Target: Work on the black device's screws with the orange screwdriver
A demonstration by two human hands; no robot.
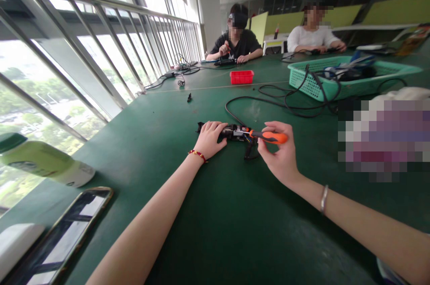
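On the table (208, 213), cable-filled basket (302, 84); left hand (211, 138) gripping device (235, 132), right hand (280, 157) gripping screwdriver (268, 136).

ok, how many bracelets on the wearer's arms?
2: red bead bracelet at the left hand, which holds the black gadget; silver bangle behind the right hand, which holds the screwdriver.

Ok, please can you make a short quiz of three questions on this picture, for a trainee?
1. True or false: the right hand holds an orange-handled screwdriver.
2. The left hand holds: A) a book, B) a small black device, C) a keyboard.
3. Fill in: the basket with cables is ___ in colour.
Key: 1 true; 2 B; 3 green.
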